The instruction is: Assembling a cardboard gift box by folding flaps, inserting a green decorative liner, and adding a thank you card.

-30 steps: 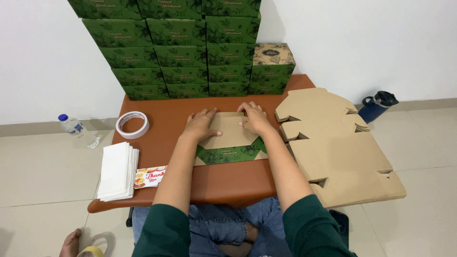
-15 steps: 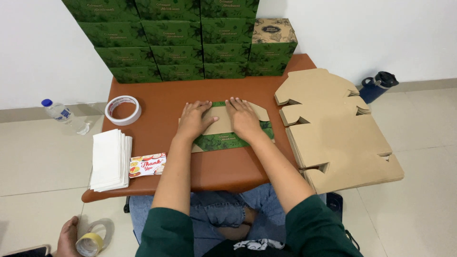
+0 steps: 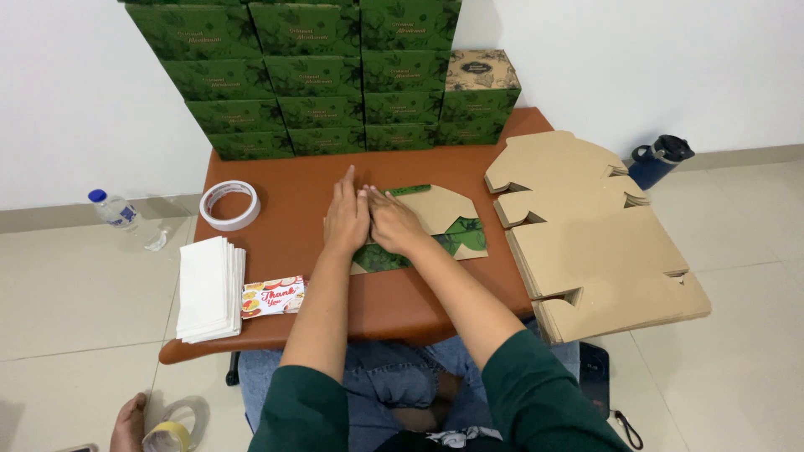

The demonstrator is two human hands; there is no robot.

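A flat cardboard box blank (image 3: 440, 219), brown inside with a green leaf print outside, lies on the brown table (image 3: 385, 301). My left hand (image 3: 346, 216) presses flat on its left part, fingers together and pointing away. My right hand (image 3: 394, 221) lies right beside it, palm down on the same blank, touching the left hand. Both hands hide the left section of the blank.
A stack of unfolded brown blanks (image 3: 586, 238) overhangs the table's right side. Green boxes (image 3: 318, 75) are piled against the wall. A tape roll (image 3: 229, 204), white napkins (image 3: 209, 287) and a small card (image 3: 273, 296) lie left. A bottle (image 3: 114, 209), a dark flask (image 3: 660, 159) and another person's hand (image 3: 134, 423) with tape are at floor level.
Both hands have slid left and come together on the blank's left part; a second ago they were spread apart across it. The folded flap now shows on the right.
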